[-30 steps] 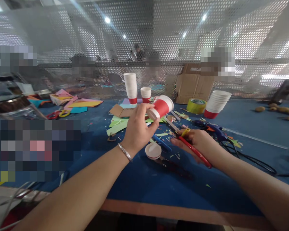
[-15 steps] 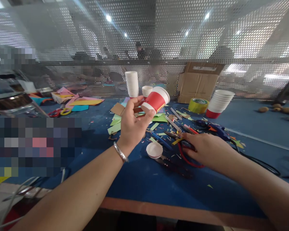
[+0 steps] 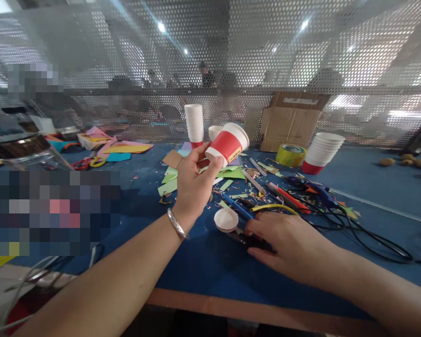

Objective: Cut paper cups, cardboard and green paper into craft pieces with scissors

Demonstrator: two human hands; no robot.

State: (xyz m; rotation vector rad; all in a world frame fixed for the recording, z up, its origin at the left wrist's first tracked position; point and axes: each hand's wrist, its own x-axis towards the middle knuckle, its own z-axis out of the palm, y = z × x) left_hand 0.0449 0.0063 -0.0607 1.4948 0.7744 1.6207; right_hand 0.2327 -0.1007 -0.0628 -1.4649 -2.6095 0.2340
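A red and white paper cup (image 3: pixel 226 144) is tilted in my left hand (image 3: pixel 194 185), held between the thumb and fingers above the table. My right hand (image 3: pixel 284 236) is low over the table, its fingers and thumb closed around the black handles of a pair of scissors (image 3: pixel 254 242). The handles are partly hidden by that hand. A small white cut-off cup base (image 3: pixel 226 220) lies by the scissor blades. Just above my right fingers are a blue pen-like stick (image 3: pixel 236 206) and a tool with a yellow handle (image 3: pixel 275 207).
Paper scraps (image 3: pixel 236 174) litter the blue table (image 3: pixel 140 238). Stacked cups (image 3: pixel 194 122) stand behind, with another cup stack (image 3: pixel 323 152) at right. Yellow tape (image 3: pixel 290 155), a cardboard box (image 3: pixel 289 126) and a blue glue gun (image 3: pixel 317 191) with a black cord (image 3: pixel 379 248) are nearby.
My right hand has left the red-and-yellow-handled tool and moved down and slightly left to the black scissors. My left hand still holds the cup, now turned slightly.
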